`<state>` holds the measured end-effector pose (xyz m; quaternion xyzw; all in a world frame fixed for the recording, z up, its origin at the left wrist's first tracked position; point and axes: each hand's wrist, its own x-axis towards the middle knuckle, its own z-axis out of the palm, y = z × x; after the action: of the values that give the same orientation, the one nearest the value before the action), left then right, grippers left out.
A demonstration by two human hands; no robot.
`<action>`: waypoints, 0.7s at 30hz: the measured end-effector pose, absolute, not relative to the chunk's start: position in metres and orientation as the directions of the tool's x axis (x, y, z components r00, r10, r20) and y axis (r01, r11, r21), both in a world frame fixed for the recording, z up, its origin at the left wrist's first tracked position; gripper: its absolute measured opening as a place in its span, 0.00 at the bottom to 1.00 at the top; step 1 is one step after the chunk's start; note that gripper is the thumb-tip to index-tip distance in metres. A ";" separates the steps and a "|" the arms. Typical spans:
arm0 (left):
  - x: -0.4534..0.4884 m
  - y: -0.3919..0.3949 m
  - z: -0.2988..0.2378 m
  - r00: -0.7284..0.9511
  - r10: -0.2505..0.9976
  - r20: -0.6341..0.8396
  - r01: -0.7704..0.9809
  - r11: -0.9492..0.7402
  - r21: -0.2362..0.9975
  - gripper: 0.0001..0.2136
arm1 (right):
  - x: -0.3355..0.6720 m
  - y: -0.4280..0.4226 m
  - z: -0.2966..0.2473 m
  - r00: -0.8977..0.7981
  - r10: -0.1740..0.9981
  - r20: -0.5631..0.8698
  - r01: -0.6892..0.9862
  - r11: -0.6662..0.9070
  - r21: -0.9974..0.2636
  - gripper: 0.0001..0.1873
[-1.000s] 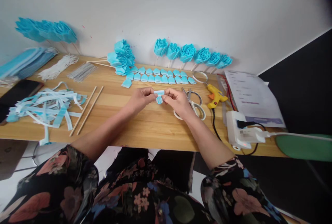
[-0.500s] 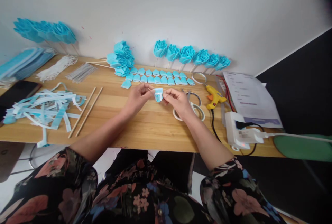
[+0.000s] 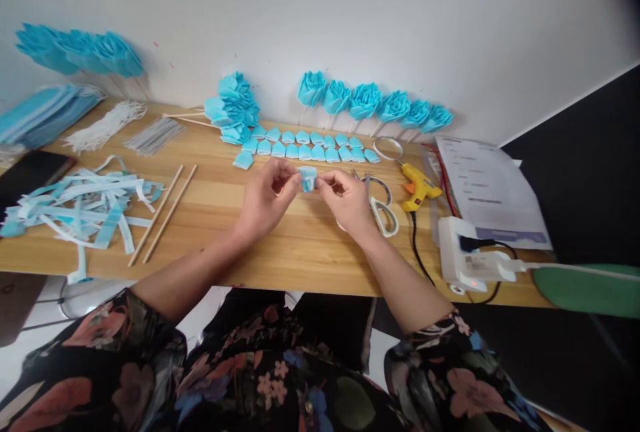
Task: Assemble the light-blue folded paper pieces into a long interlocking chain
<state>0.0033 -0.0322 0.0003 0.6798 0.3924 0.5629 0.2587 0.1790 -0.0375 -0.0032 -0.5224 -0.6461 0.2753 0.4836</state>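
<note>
Between my two hands is a small folded blue petal (image 3: pixel 308 179) with white tape-like strips on the side facing me. My left hand (image 3: pixel 270 195) pinches its left edge with thumb and forefinger. At the opposite edge, my right hand (image 3: pixel 345 199) grips it in the same way. Just beyond my hands lie two rows of similar blue petals (image 3: pixel 291 151), with one petal (image 3: pixel 243 160) set apart at the left end. Partly hidden behind my right hand are scissors (image 3: pixel 385 217) with white handles and a roll of tape.
Blue flowers on sticks (image 3: pixel 365 101) lean against the wall. A yellow glue gun (image 3: pixel 421 187), power strip (image 3: pixel 463 255) and printed sheet (image 3: pixel 493 185) are at right. At left lie blue scraps (image 3: pixel 83 209), two wooden sticks (image 3: pixel 170 215), grey wires (image 3: pixel 154 135), white cords (image 3: pixel 107 125) and a phone (image 3: pixel 33 179).
My left thumb and fingers have shifted on the petal, and its strips show at a slightly different angle. The view has moved a little; the things on the table stay put.
</note>
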 end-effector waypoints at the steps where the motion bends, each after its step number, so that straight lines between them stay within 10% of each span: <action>1: 0.004 -0.034 0.001 0.070 0.811 0.581 0.248 -0.578 0.778 0.05 | 0.179 -0.038 -0.003 0.019 0.940 0.341 0.413 0.303 -0.859 0.07; 21: 0.004 -0.032 -0.006 0.165 0.910 0.381 0.414 -0.415 0.810 0.05 | 0.178 -0.042 -0.002 -0.125 0.895 0.429 0.527 0.426 -0.735 0.07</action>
<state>0.0044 -0.0323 -0.0062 0.7114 0.4653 0.4485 0.2762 0.1777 -0.0417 -0.0020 -0.4934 -0.7206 0.2084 0.4404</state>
